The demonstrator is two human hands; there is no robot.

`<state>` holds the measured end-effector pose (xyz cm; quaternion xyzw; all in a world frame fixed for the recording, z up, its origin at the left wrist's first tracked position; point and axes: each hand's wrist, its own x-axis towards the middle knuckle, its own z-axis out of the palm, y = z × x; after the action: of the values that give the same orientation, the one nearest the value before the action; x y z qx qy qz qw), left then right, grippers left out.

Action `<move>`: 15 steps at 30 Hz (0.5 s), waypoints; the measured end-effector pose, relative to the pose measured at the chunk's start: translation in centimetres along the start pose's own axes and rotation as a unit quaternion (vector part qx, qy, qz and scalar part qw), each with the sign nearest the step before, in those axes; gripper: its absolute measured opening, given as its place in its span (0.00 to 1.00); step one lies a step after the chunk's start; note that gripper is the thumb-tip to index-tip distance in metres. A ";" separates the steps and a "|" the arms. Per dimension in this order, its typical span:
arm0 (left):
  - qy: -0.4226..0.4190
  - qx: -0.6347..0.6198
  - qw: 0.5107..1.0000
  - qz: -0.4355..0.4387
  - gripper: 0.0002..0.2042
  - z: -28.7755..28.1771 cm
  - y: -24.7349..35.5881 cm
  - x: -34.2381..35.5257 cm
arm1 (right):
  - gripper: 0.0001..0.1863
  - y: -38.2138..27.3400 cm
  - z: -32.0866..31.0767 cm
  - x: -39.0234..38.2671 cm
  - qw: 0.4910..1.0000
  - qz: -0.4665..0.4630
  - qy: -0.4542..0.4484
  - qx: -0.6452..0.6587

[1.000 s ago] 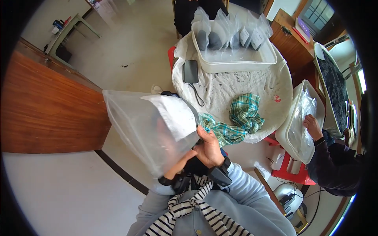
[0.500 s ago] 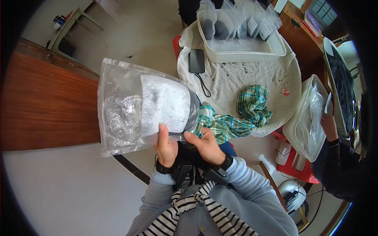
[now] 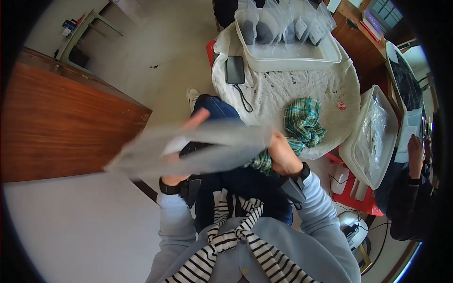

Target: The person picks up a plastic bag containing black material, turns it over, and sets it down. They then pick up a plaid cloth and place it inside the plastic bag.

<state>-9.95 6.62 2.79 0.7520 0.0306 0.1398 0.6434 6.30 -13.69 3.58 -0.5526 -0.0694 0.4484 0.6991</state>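
A clear plastic bag (image 3: 222, 141), smeared by motion, is held nearly edge-on above my lap. My right hand (image 3: 283, 153) is closed on its right end. Across the bag's left part lies my left hand (image 3: 195, 120), its fingers blurred and partly covered by the plastic; its grip does not show clearly. The bag's white label and dark contents cannot be made out now. A green plaid cloth (image 3: 303, 120) lies bunched on the white-covered round table (image 3: 264, 92), and part of it trails down beside and under my right hand.
A white tub (image 3: 292, 63) with several upright bags of dark material stands at the table's far side. A black phone (image 3: 235, 70) with a strap lies nearby. At right, another tub (image 3: 370, 174) holds clear plastic; a co-worker's hand (image 3: 415, 153) is beyond it. A wooden panel (image 3: 71, 127) stands left.
The bag has swung from label-side up to nearly edge-on. My hands have moved apart, the right one rightward and the left partly behind the plastic. The co-worker's hand has moved right.
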 end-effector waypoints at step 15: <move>0.314 -0.383 0.869 0.013 0.19 7.1 4.7 5.5 | 0.21 1.6 5.3 0.1 0.966 -0.075 -0.080 0.233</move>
<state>-3.51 0.30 7.34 0.3632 0.1654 0.3778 0.8355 2.36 -9.86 4.18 -0.3298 -0.0592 0.4413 0.8324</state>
